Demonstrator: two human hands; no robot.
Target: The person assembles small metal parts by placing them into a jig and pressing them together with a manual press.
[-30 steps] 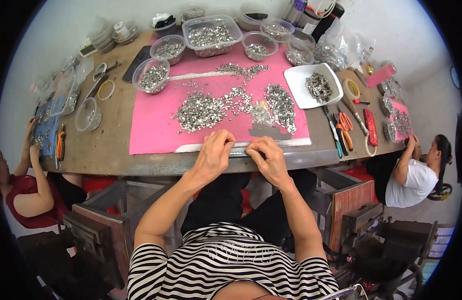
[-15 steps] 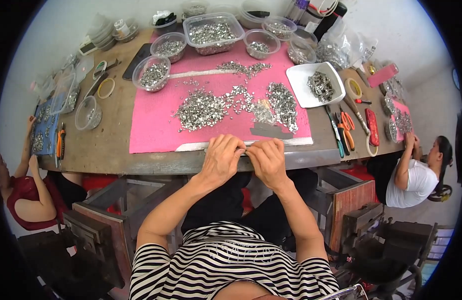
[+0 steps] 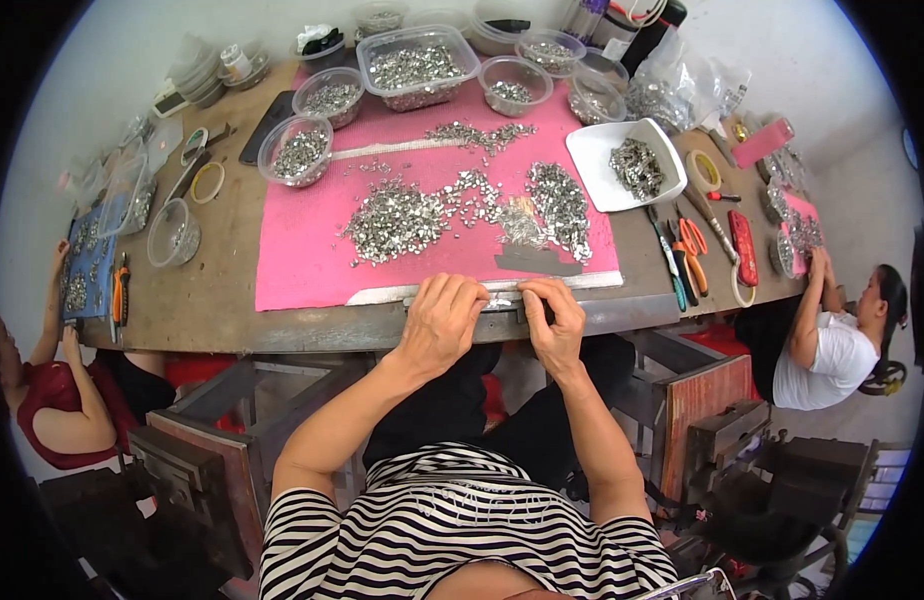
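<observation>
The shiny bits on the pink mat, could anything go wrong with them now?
Maybe! The big pile of shiny bits lies loose on the pink mat, so a bump could scatter it. The left hand and right hand are at the table's front edge, so bits brushed that way might fall. The round clear tub at the mat's left has no lid and could spill if knocked.

The left forearm and right forearm slant forward and inward from bent elbows. The left grip lies back-up, its fingers curled; the right grip arches just beside it, fingers bent inward, not touching it.
</observation>
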